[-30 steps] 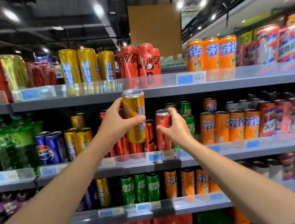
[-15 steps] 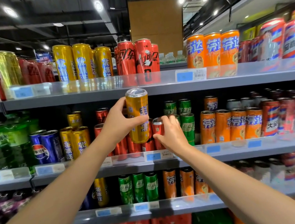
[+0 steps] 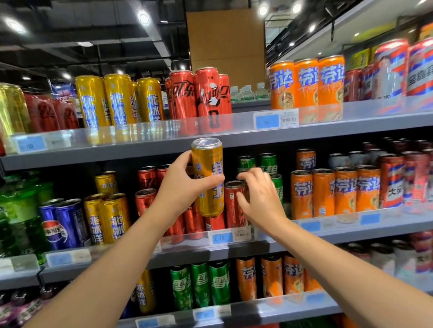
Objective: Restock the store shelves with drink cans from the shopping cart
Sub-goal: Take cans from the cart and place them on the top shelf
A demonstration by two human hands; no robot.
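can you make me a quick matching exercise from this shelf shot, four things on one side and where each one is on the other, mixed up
Things:
1. yellow can
2. red can
3. blue cans
4. cardboard box

Places:
A. behind the top shelf
B. held up in the left hand
C. middle shelf, left of the yellow cans there
D. middle shelf, at the right hand

Pairs: 1-B, 2-D, 3-C, 4-A
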